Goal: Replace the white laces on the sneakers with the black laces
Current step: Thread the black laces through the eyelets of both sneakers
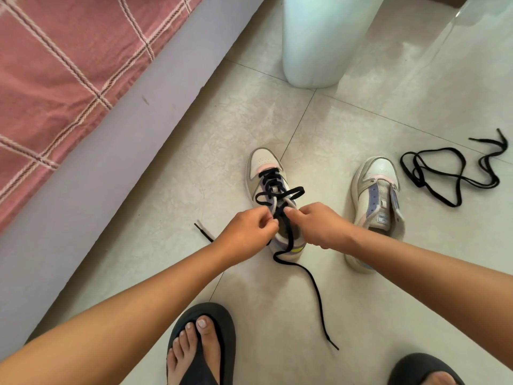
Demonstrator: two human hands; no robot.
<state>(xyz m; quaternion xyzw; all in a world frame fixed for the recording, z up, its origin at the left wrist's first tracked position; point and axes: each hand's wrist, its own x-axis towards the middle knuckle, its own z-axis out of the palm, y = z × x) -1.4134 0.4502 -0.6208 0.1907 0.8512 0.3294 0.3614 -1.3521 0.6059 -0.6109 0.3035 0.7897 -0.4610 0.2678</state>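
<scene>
I see a black lace (280, 190) criss-crossed over the near sneaker (261, 168), which is off-white with a pink band behind the toe, lilac side panels and a yellow-green streak at the heel. The second sneaker (374, 187) is the same off-white with pink and lilac, and a white label on its tongue. A loose lace (449, 173) beside it is black too. My view shows a pale grey-beige mottled floor (194, 190), black sandals (222, 323), and a dusty-pink blanket (69, 65) with a white-and-brown grid of lines.
</scene>
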